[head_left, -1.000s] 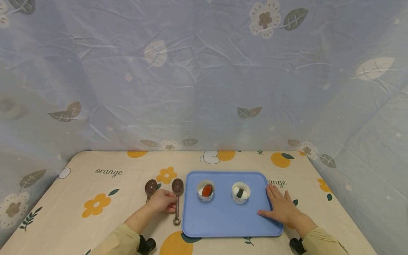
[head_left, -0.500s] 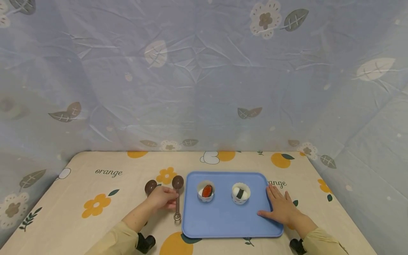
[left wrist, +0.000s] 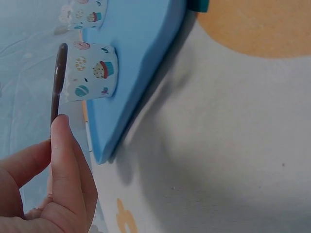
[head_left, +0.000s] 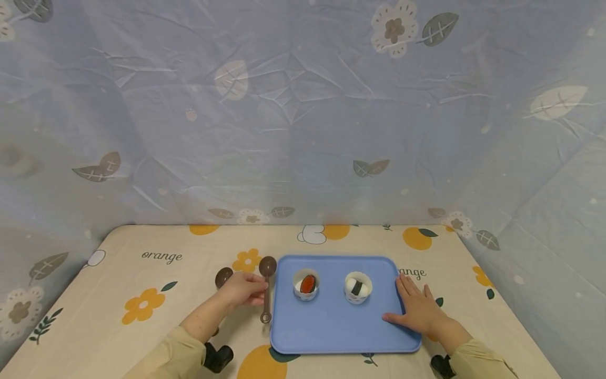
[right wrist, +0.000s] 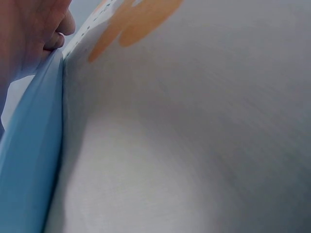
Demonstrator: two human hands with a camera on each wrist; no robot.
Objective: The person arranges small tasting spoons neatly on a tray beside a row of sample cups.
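Observation:
My left hand (head_left: 242, 289) pinches the handle of a brown spoon (head_left: 268, 267) beside the tray's left edge. In the left wrist view, the spoon (left wrist: 58, 77) appears edge-on between thumb and fingertips, raised above the cloth. A second brown spoon (head_left: 224, 276) lies under that hand, its handle mostly hidden. My right hand (head_left: 420, 310) rests with straight fingers on the right edge of the blue tray (head_left: 331, 334). On the tray stand two white paper cups: the left cup (head_left: 305, 297) holds a red sushi piece (head_left: 308, 283), the right cup (head_left: 357, 300) a white piece with a dark band (head_left: 357, 287).
The table wears a cream cloth (head_left: 180, 289) printed with oranges and flowers. Behind it and at the sides hangs a pale blue leaf-patterned curtain (head_left: 303, 131). Black wrist mounts show near both sleeves.
The pinched spoon has risen off the cloth and shifted away from me and slightly right, toward the tray. My right hand has stayed on the tray's edge.

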